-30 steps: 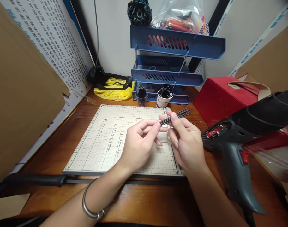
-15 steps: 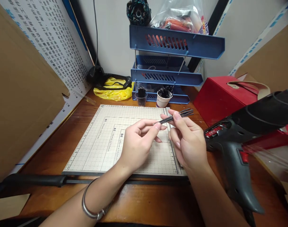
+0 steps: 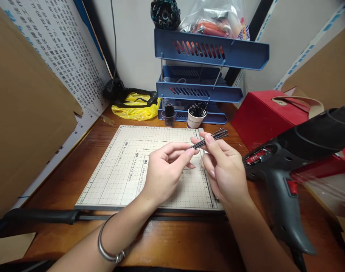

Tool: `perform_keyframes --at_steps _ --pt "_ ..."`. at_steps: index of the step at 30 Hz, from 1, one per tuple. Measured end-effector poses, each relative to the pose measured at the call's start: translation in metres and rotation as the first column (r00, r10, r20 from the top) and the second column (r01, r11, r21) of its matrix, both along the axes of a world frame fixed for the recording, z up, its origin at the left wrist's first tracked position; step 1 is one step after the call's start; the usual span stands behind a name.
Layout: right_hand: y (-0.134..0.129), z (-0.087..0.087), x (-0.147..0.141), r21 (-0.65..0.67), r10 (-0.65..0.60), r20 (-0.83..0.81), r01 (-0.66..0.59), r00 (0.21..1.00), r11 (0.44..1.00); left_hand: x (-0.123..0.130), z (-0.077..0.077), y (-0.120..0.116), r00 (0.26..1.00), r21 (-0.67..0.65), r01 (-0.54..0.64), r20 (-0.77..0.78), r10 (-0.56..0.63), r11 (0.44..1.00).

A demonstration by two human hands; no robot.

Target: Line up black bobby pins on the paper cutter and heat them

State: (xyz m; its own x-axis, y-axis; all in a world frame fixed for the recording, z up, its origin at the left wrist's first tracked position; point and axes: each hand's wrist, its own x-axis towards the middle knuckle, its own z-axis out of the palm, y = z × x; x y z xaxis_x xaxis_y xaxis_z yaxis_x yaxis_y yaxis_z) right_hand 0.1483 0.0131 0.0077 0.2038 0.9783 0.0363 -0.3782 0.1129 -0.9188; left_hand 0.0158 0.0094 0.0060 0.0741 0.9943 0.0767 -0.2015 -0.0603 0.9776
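Note:
A small bundle of thin black sticks, wire-like in look, is held between my two hands above the paper cutter board. My left hand pinches the bundle's near end between thumb and fingers. Thumb and forefinger of my right hand close on it farther along, and the loose ends fan out past them to the upper right. Behind the board, a clear plastic cup and a white paper cup hold more such black pieces upright.
On the right, a heat gun stands beside my right forearm, before a red box. Blue stacked trays rise at the back, near a yellow plastic bag. The cutter's black handle lies along the front left.
The bundle and my right hand's fingertips have shifted slightly left. Both hands keep their pinch on the sticks.

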Motion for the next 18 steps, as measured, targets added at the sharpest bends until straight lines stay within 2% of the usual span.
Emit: perform_keyframes --at_steps 6,18 --pt "0.0007 0.0020 0.0011 0.019 -0.040 -0.019 0.041 0.999 0.999 -0.0007 -0.0008 0.0002 0.999 0.009 -0.012 -0.038 0.012 1.000" --pt "0.0023 0.0030 0.0026 0.006 0.003 -0.067 -0.003 0.998 1.000 -0.0005 -0.0016 -0.0002 0.999 0.018 -0.006 -0.053 0.007 1.000"
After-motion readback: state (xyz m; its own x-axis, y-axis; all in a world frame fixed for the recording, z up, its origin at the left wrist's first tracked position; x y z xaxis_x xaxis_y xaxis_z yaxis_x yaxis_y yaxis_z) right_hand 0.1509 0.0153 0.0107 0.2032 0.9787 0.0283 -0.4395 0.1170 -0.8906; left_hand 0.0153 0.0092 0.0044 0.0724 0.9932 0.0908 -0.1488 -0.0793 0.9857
